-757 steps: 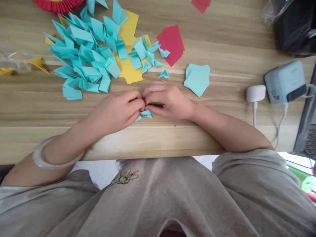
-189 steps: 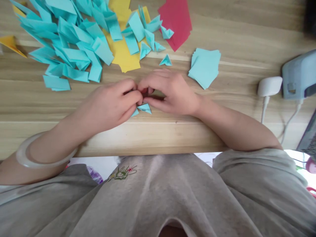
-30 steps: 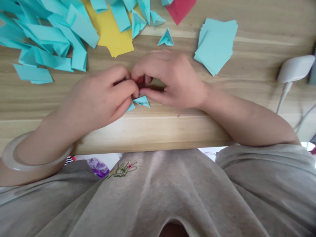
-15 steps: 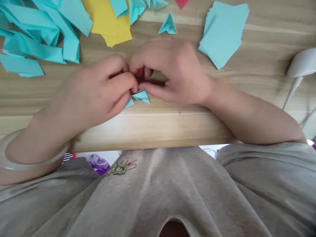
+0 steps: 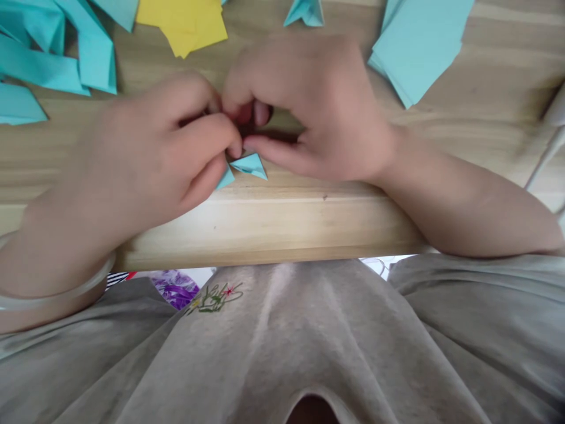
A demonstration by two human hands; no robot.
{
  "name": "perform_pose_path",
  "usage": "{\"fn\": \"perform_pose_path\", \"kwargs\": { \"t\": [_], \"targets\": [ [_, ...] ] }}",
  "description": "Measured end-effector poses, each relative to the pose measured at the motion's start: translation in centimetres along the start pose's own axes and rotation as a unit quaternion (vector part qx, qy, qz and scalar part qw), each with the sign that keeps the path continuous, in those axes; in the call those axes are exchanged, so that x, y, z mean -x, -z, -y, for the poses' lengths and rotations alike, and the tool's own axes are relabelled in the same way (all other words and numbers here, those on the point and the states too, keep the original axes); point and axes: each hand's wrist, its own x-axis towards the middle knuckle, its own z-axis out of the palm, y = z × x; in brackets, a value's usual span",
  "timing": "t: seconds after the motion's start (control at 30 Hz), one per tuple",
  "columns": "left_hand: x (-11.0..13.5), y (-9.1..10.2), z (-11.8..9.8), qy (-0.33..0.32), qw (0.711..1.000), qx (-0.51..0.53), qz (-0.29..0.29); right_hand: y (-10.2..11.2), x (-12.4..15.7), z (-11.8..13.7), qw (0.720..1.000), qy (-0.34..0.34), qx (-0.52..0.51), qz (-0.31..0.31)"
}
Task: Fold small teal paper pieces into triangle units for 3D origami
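My left hand (image 5: pixel 145 159) and my right hand (image 5: pixel 309 100) meet fingertip to fingertip near the front edge of the wooden table (image 5: pixel 273 229). Both are closed in a pinch on a small folded light-blue paper piece (image 5: pixel 249 165), whose pointed corners stick out below the fingers. Most of the piece is hidden inside the fingers. A pale bangle (image 5: pixel 53 291) circles my left wrist.
Folded light-blue strips (image 5: pixel 57 53) lie at the back left, beside yellow paper (image 5: pixel 185 20). A stack of light-blue squares (image 5: pixel 419 41) sits at the back right, with a small folded blue triangle (image 5: pixel 304 10) at the top edge. A white cable (image 5: pixel 545 159) runs at the far right.
The view has closed in on the hands, so the papers slide toward the top of the frame. The two-handed pinch on the blue piece stays the same.
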Motion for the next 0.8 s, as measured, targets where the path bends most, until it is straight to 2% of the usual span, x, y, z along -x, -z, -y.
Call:
{"fn": "perform_pose_path", "kwargs": {
  "t": [0.17,0.43,0.8],
  "targets": [
    [-0.27,0.14,-0.47,-0.035,0.999,-0.007,-0.032,-0.44,0.26,-0.25,0.996,0.048,-0.001,-0.073],
    [-0.84,-0.16,-0.33,-0.093,0.994,-0.010,-0.063,-0.56,0.16,-0.08,0.999,0.015,0.000,-0.044],
    [-0.83,0.25,-0.54,-0.067,0.997,-0.010,-0.040,-0.68,0.37,-0.21,0.998,0.033,-0.013,-0.055]
  ]
}}
